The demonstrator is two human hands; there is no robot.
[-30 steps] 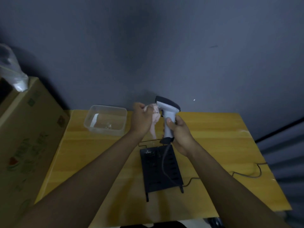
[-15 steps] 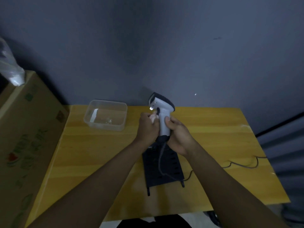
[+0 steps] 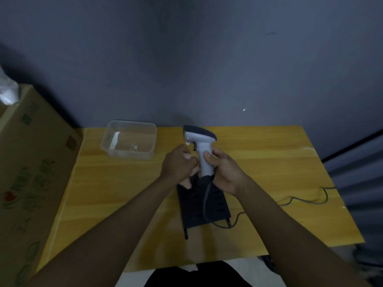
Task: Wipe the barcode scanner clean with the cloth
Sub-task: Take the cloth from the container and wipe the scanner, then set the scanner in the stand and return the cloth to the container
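Cardboard box (image 3: 31, 162): large, matte brown, printed with faded green and red graphics, standing at the table's left edge.
Plastic tub (image 3: 129, 139): clear, rectangular with rounded corners, at the back left of the table.
Table (image 3: 269, 172): smooth yellow wood with visible grain.
Left hand (image 3: 178, 164): fingers curled closed around a bunched pale cloth (image 3: 187, 183), pressed against the scanner's handle.
Barcode scanner (image 3: 202, 150): pistol-shaped, light grey plastic with a dark cap, held upright above the table's middle.
Black stand (image 3: 204, 204): flat, slotted, lying under the scanner.
Right hand (image 3: 223, 170): wrapped firmly round the scanner's handle.
Cable (image 3: 300, 198): thin, grey, snaking right.
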